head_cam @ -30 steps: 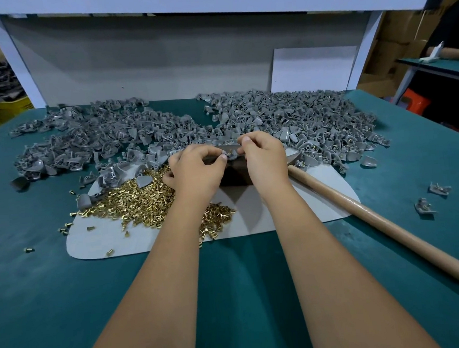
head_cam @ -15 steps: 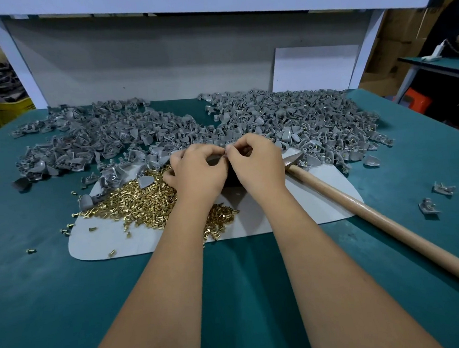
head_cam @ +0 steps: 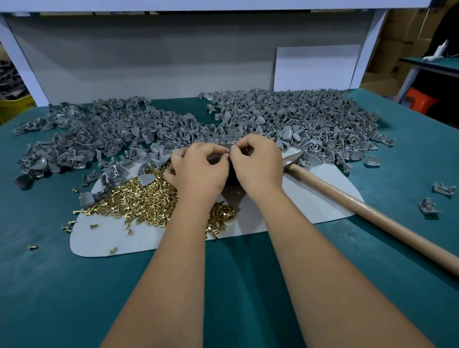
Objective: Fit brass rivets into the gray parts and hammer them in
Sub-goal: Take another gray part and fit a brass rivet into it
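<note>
We note a plain teal counter (head_cam: 67, 296), gray parts (head_cam: 287, 114), shiny brass rivets (head_cam: 148, 199) on a pale gray mat (head_cam: 318, 202), a light wooden hammer handle (head_cam: 377, 217) and a yellow bin (head_cam: 3, 109)

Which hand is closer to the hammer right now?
Right. The right hand sits just beside the hammer, its outer edge close to the metal head. The left hand is on the far side of the right hand, over the brass rivets.
</note>
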{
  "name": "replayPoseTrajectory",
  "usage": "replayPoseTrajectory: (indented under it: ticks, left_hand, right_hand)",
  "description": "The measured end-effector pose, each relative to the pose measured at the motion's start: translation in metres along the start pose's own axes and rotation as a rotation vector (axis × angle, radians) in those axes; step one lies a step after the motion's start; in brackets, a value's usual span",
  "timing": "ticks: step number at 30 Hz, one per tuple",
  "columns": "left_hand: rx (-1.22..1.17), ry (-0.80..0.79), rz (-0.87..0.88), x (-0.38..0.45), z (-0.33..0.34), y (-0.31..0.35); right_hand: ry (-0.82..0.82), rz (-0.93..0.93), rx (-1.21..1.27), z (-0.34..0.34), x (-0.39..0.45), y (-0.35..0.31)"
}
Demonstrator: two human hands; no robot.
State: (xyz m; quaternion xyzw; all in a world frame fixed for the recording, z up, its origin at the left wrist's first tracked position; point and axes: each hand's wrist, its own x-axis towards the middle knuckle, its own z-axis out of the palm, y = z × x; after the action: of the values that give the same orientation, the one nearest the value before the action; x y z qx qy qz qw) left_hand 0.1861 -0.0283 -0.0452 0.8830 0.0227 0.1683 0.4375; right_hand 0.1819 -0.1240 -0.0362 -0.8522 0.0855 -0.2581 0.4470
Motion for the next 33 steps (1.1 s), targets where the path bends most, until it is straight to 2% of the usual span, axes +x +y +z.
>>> replayPoseTrajectory:
  ticks: [6, 10, 14, 16, 19, 25, 28, 33]
  left_hand:
    - [-0.003, -0.002, 0.002, 0.000, -0.001, 0.000]
    - [-0.001, -0.008, 0.012, 0.000, -0.001, -0.001]
    - [-0.054, -0.028, 0.010, 0.000, -0.001, -0.002]
    - [-0.076, -0.037, -0.005, 0.000, -0.002, -0.001]
    - [-0.118, -0.039, -0.012, 0.002, -0.003, -0.001]
    - [-0.216, -0.051, -0.018, 0.004, -0.003, -0.002]
    - [-0.209, -0.042, -0.035, 0.004, -0.003, -0.002]
    - [-0.131, 0.001, -0.011, 0.002, -0.003, -0.002]
  right_hand:
    - [-0.017, -0.031, 0.012, -0.001, 0.000, 0.003]
    - [-0.064, -0.006, 0.191, -0.012, 0.003, 0.008]
    - [0.089, 0.102, 0.315, -0.018, 0.009, 0.010]
    - [0.098, 0.122, 0.291, -0.019, 0.009, 0.011]
    - [-0.001, 0.071, 0.190, -0.020, 0.009, 0.013]
    - [-0.216, -0.170, -0.207, -0.022, 0.009, 0.012]
    - [-0.252, -0.184, -0.183, -0.024, 0.010, 0.013]
    - [-0.218, -0.171, -0.076, -0.020, 0.010, 0.016]
